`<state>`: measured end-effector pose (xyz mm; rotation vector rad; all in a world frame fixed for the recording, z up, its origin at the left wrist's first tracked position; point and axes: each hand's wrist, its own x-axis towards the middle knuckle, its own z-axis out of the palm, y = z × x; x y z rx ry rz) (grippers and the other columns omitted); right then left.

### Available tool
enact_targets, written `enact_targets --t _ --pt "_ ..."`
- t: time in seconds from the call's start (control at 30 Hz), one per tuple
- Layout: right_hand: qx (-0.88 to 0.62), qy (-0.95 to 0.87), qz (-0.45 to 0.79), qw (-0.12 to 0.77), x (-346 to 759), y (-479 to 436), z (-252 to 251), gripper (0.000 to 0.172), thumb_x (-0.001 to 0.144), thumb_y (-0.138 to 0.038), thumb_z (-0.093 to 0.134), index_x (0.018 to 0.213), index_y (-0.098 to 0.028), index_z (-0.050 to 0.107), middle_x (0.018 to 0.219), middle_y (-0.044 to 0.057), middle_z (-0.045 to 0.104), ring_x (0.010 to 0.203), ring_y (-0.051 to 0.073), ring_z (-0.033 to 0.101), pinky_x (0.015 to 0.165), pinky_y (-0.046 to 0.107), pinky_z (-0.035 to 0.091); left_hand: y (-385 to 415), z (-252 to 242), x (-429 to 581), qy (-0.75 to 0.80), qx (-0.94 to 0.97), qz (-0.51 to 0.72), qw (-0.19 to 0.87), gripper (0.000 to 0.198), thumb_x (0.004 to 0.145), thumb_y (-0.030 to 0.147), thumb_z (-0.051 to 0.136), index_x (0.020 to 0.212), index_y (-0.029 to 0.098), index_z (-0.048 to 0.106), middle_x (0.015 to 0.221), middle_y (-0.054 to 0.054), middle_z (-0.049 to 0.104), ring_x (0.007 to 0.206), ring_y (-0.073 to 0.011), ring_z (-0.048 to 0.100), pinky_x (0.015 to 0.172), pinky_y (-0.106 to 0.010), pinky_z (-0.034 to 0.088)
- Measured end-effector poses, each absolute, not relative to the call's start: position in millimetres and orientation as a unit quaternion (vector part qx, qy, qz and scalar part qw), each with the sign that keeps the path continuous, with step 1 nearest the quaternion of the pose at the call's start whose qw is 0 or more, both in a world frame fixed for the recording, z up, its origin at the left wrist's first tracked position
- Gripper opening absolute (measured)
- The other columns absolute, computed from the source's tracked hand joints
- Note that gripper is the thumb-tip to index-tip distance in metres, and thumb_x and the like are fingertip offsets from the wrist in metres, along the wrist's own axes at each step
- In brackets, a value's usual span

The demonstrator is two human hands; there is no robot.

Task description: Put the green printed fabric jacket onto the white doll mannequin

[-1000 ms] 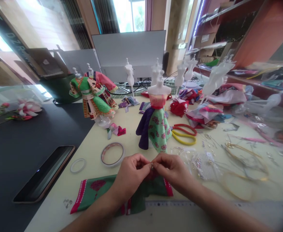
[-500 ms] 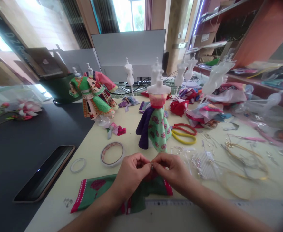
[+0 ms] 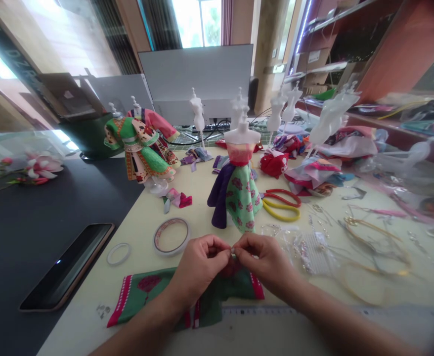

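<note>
Over a small green doll garment with pink trim, my left hand and my right hand meet fingertip to fingertip. Both hands are closed in a pinch on a tiny pale thing between them, too small to name. The garment lies flat on the table, partly hidden under my hands and left forearm. Just beyond my fingers stands a white mini dress form wearing a dress with a purple and a green flowered panel.
Left of my hands lie a tape roll, a clear ring and a phone. To the right are scissors, bead packets and gold cord. A ruler runs along the front; dressed forms stand behind.
Almost nothing differs. The view has shifted very slightly, and both hands keep their pinch in the same place.
</note>
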<state>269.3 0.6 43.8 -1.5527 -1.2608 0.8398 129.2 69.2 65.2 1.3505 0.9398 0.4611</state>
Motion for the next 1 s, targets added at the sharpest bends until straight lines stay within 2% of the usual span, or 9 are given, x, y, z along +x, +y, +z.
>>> enact_targets --t 0.23,0.53,0.7,1.0 --pt "-0.628 -0.515 0.340 0.475 269.1 0.9 43.3 0.013 0.074 -0.020 0.053 0.065 -0.017 0.062 0.063 0.002 0.064 0.061 0.016 0.059 0.057 0.029 0.046 69.0 64.2 128.2 0.411 0.598 0.209 0.655 0.010 0.072 0.022 0.065 0.071 0.013 0.061 0.060 0.000 0.065 0.057 -0.0106 0.061 0.056 -0.019 0.048" --pt "-0.610 -0.484 0.390 0.492 270.6 2.0 41.8 0.013 0.075 -0.023 0.055 0.065 -0.018 0.061 0.063 0.002 0.065 0.061 0.016 0.060 0.056 0.028 0.048 69.2 67.2 128.5 0.403 0.596 0.209 0.662 0.009 0.072 0.021 0.066 0.072 0.012 0.062 0.062 0.000 0.065 0.058 -0.0087 0.059 0.057 -0.017 0.047" --pt "-0.595 -0.473 0.411 0.504 271.0 2.1 40.6 0.013 0.076 -0.024 0.056 0.066 -0.018 0.061 0.064 0.003 0.066 0.063 0.016 0.063 0.058 0.029 0.050 69.7 70.0 128.5 0.398 0.573 0.205 0.687 0.010 0.072 0.021 0.065 0.072 0.012 0.062 0.061 -0.002 0.067 0.058 -0.0103 0.061 0.059 -0.019 0.049" --pt "-0.596 -0.471 0.413 0.503 270.4 0.3 36.9 0.013 0.077 -0.024 0.057 0.067 -0.018 0.062 0.066 0.002 0.066 0.064 0.016 0.063 0.059 0.028 0.051 70.2 64.3 130.7 0.393 0.573 0.217 0.686 0.017 0.073 0.028 0.068 0.069 0.013 0.061 0.060 -0.001 0.065 0.056 -0.0098 0.060 0.057 -0.019 0.049"
